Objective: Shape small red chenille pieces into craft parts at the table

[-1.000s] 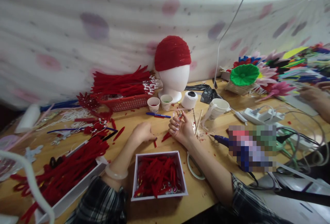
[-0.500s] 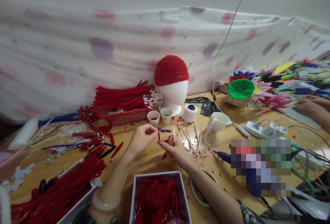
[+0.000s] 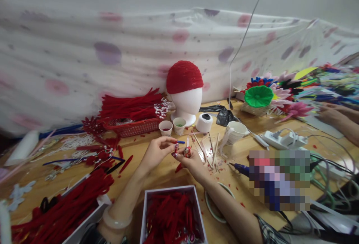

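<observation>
Above the middle of the table, my left hand (image 3: 158, 154) is closed, its thumb and fingertips pinching a short, thin red strip (image 3: 176, 148). Close beside it, my right hand (image 3: 195, 163) is wrapped round a small red-patterned lighter (image 3: 187, 152) whose metal top points up. The right thumb tip is at the lower end of the strip; whether it grips it too I cannot tell. Just beyond the fingertips lies a blue pen-like stick (image 3: 181, 142). Below my hands stands a white box (image 3: 142, 217) with red fuzzy stems (image 3: 171, 210) in it.
Behind are paper cups (image 3: 165, 128), a thread cone (image 3: 204, 123) and a foam head (image 3: 186, 103) in a red cap. A red basket (image 3: 134, 128) stands left. Thin sticks (image 3: 215, 150), a pointed blue-handled tool (image 3: 241, 168) and power strips lie right. Another person's hands (image 3: 333, 115) are far right.
My left hand has shifted slightly right, nearer my right hand, and its fingers now cover more of the red strip. The whole view has slid a little.
</observation>
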### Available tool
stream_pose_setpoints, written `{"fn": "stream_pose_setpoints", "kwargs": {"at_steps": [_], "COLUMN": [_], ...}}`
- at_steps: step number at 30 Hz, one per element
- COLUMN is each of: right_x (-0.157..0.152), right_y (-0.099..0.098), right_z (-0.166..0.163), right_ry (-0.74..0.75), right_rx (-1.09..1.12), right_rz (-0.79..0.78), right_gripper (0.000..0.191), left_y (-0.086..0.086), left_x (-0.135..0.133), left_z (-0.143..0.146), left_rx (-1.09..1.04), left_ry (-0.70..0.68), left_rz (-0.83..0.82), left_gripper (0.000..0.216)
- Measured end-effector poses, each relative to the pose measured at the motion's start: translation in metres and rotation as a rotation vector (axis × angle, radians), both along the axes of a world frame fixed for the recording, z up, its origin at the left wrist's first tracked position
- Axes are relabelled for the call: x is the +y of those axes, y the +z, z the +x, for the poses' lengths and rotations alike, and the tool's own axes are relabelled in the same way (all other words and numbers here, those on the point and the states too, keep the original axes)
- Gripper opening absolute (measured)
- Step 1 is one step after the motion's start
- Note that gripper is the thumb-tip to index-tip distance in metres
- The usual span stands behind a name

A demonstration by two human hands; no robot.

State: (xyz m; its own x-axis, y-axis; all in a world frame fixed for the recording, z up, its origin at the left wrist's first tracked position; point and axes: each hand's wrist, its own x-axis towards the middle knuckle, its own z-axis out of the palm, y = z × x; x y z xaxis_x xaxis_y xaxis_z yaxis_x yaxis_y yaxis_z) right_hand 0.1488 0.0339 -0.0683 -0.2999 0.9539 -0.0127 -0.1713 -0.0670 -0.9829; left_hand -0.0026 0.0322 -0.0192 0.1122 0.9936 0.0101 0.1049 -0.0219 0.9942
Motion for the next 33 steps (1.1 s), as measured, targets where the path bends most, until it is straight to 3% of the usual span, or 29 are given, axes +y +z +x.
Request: {"fn": "stream_pose_setpoints", "kwargs": {"at_steps": [6, 9, 14, 23, 33], "right_x": [0.000, 0.001, 0.004, 0.003, 0.000], "right_y": [0.002, 0.002, -0.003, -0.001, -0.002], "right_z": [0.002, 0.003, 0.003, 0.000, 0.000], "right_ry": [0.031, 0.062, 0.187, 0.158, 0.158], "right_rx": [-0.008, 0.082, 0.255, 0.230, 0.092], "right_rz": [0.059, -0.034, -0.230, -0.220, -0.148], "right_gripper": [0.031, 0.035, 0.058, 0.048, 0.048], "left_y": [-0.002, 0.000, 0.012, 0.023, 0.022], "left_x": [0.003, 0.003, -0.003, -0.018, -0.018], "left_z": [0.000, -0.001, -0.003, 0.003, 0.007], "left_rx": [0.029, -0.021, -0.071, 0.177, 0.244], "left_ry": [0.098, 0.126, 0.229, 0.362, 0.382], "left_rz": [0.059, 0.085, 0.217, 0.445, 0.494], "left_gripper": [0.023, 0.024, 0.027, 0.018, 0.015]}}
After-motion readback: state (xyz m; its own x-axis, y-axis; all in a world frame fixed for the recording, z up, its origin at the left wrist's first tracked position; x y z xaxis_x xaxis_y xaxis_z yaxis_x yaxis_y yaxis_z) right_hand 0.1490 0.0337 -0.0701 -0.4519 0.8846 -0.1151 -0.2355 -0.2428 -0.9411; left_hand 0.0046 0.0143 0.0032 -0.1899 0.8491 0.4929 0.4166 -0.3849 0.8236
